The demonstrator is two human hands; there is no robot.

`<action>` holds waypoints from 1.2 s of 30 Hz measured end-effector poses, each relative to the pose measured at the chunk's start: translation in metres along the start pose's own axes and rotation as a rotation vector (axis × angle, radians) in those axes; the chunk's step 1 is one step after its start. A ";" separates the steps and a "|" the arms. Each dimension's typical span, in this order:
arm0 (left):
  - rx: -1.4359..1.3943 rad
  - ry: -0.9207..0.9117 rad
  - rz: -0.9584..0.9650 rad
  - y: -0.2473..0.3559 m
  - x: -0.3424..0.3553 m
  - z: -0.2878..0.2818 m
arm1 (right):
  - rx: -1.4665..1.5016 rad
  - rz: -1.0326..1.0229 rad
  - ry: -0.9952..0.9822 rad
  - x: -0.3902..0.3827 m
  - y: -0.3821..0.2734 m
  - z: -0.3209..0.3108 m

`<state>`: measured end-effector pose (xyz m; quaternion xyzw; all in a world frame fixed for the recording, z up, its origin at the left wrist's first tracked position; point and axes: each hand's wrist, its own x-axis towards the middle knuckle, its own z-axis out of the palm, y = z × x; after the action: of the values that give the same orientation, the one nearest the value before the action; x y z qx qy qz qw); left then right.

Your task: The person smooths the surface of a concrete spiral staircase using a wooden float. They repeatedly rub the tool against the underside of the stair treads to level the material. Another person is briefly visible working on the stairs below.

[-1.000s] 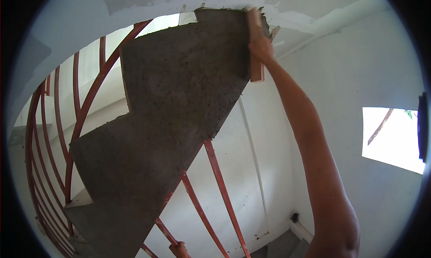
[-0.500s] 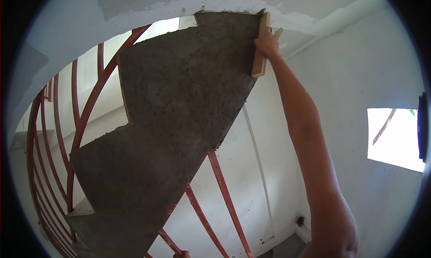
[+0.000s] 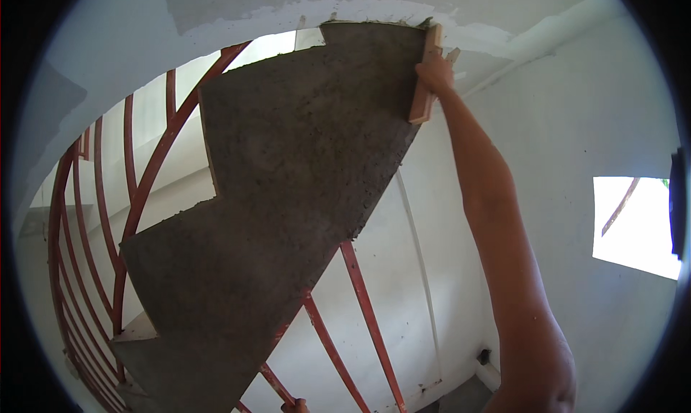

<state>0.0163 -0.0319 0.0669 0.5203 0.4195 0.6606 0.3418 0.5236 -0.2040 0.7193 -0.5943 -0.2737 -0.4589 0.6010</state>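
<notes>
The stepped grey cement face (image 3: pixel 288 147) of the staircase fills the middle of the view, with rough, damp-looking mortar along its edges. My right hand (image 3: pixel 435 73), arm raised, is closed on a pale wooden float (image 3: pixel 421 107) held upright against the upper right edge of that face, just below the ceiling. A small wooden piece sticks out right of my fingers. My left hand (image 3: pixel 295 406), low at the bottom edge and mostly out of view, grips a red metal bar (image 3: pixel 277 384) of the railing.
A curved red railing (image 3: pixel 169 136) runs along the left. The white patched ceiling (image 3: pixel 432 3) arches above. A white wall (image 3: pixel 576 125) with a bright window opening (image 3: pixel 633 233) is at the right. More red bars (image 3: pixel 360 298) cross below the cement face.
My right hand and the float have shifted right from a second ago, and the float reaches less far up and down. The staircase appears slightly lower in the picture. My left hand shows less.
</notes>
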 end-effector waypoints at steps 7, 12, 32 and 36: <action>0.091 0.013 -0.014 0.002 0.005 -0.003 | 0.047 -0.057 -0.170 -0.080 -0.080 -0.029; -0.126 -0.064 -0.139 -0.019 0.025 -0.007 | 0.128 -0.307 -0.061 -0.150 -0.134 -0.025; -0.069 -0.066 -0.056 -0.026 0.019 -0.006 | 0.082 -0.211 -0.180 -0.160 -0.109 -0.031; -0.121 -0.089 -0.071 -0.015 0.019 -0.008 | 0.116 -0.453 -0.155 -0.194 -0.128 -0.030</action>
<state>0.0046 -0.0102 0.0605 0.5124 0.3813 0.6485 0.4141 0.3218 -0.1727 0.6049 -0.5156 -0.4714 -0.5185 0.4931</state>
